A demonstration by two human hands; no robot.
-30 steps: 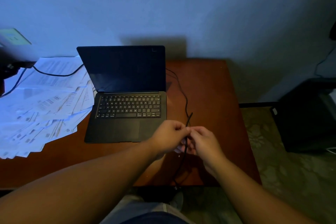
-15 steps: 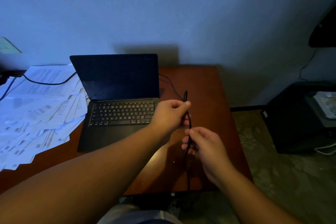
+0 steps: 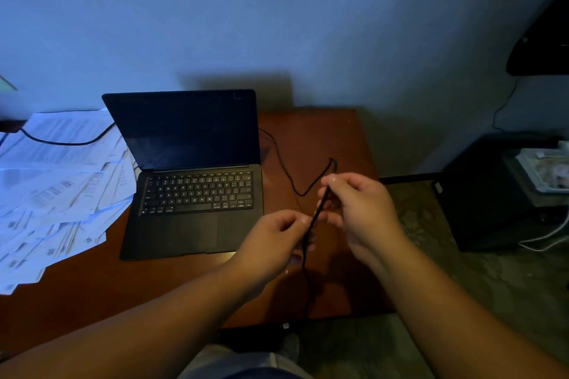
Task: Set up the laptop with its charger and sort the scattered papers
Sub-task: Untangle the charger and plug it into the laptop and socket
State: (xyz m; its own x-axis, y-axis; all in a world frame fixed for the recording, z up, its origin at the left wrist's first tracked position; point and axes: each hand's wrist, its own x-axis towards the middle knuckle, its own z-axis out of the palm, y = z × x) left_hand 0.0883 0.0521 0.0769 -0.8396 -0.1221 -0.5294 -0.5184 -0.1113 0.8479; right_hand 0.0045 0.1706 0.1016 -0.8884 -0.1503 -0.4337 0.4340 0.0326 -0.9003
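Observation:
A black laptop (image 3: 197, 181) stands open with a dark screen on the reddish wooden table (image 3: 323, 138). Its thin black charger cable (image 3: 289, 175) runs from behind the screen across the table, loops, and rises into my hands. My right hand (image 3: 360, 209) pinches the cable near its doubled-over upper end, to the right of the laptop. A little lower, my left hand (image 3: 277, 243) pinches the same cable, which then hangs down past the table's front edge. Scattered white papers (image 3: 55, 194) lie fanned out on the left of the laptop.
Another black cord (image 3: 64, 141) lies over the papers at the back left. A black box-like unit (image 3: 498, 194) with a tray on top stands on the patterned floor at the right. The wall is close behind the table.
My right hand has risen and now pinches the cable's upper end, while my left hand has dropped to a lower spot on it. The view has shifted slightly.

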